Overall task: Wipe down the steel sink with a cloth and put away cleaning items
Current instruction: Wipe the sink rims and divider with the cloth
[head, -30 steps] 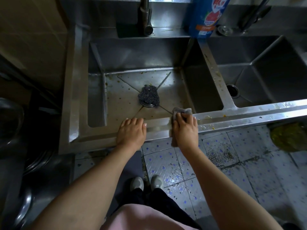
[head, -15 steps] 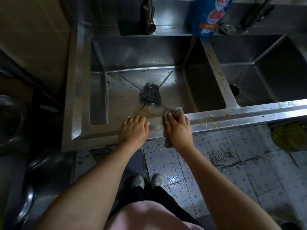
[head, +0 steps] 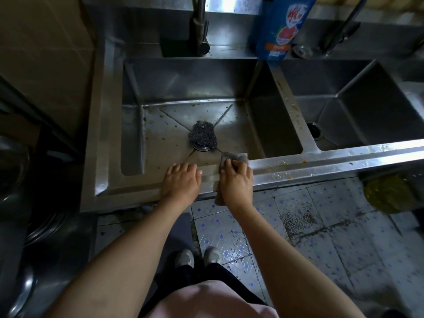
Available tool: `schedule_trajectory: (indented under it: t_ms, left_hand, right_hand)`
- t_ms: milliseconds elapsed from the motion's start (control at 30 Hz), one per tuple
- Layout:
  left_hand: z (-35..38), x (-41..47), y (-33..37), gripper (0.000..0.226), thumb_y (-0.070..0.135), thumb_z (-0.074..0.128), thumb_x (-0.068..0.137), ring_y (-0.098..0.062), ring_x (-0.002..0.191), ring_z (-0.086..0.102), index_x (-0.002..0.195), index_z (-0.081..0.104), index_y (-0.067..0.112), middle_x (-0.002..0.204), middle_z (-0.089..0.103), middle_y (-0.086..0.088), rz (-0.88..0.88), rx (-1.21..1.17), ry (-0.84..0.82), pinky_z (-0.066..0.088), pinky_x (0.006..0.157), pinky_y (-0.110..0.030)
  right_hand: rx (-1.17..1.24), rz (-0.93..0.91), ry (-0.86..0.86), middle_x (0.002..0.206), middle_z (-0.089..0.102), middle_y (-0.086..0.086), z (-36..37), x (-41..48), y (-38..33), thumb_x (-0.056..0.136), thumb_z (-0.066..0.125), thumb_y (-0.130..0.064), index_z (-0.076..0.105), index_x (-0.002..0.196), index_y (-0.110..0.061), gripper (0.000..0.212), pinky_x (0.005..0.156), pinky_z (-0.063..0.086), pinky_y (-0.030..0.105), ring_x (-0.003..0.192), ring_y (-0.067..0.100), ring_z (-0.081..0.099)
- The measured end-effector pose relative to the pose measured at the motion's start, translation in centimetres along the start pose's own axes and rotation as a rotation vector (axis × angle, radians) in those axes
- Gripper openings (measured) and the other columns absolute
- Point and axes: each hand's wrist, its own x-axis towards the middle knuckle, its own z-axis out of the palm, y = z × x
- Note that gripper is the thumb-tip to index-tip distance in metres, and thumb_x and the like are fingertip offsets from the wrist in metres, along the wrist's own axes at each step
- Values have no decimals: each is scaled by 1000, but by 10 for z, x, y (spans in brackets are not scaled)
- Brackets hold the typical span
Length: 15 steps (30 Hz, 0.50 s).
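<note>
My right hand (head: 237,182) presses a grey cloth (head: 238,157) onto the front rim (head: 321,161) of the steel double sink, fingers curled on it. One end of the cloth hangs below the rim. My left hand (head: 181,180) rests flat on the same rim just to the left, fingers straight, holding nothing. A dark steel-wool scrubber (head: 203,135) lies over the drain of the left basin, whose floor is speckled with food bits. Yellow crumbs dot the rim to the right of the cloth.
A blue detergent bottle (head: 280,26) stands on the back ledge between the basins, right of a faucet (head: 200,31). The right basin (head: 358,106) holds only its drain. A yellow-green object (head: 387,193) sits under the sink at right. Metal bowls (head: 13,168) stand at left.
My right hand has slid the cloth leftward along the front rim, closer to my left hand. The left hand has stayed in place.
</note>
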Motion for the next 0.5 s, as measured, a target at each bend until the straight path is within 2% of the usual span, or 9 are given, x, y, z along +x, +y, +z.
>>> schedule_trajectory:
  t_ms: [233, 400, 500]
  left_hand:
    - [-3, 0, -3, 42, 38, 20, 98, -24, 119, 47, 119, 50, 16, 126, 56, -6, 30, -3, -42, 23, 109, -37]
    - [-7, 5, 0, 45, 40, 18, 98, -24, 123, 44, 122, 48, 18, 130, 53, -6, -30, -13, -140, 10, 114, -45]
    - [-5, 6, 4, 46, 42, 16, 98, -22, 122, 46, 119, 51, 20, 127, 56, -4, -68, 12, -125, 6, 114, -47]
  right_hand:
    - [-67, -123, -31, 141, 39, 11, -8, -1, 8, 101, 31, -36, 41, 140, -16, 45, 111, 22, 37, 129, 29, 32]
    - [-111, -145, -70, 146, 32, 11, -21, 1, 24, 101, 27, -38, 34, 143, -17, 47, 115, 18, 38, 136, 28, 25]
    - [-113, -185, -74, 144, 35, 10, -27, 4, 32, 101, 25, -38, 34, 143, -17, 47, 114, 18, 38, 135, 28, 25]
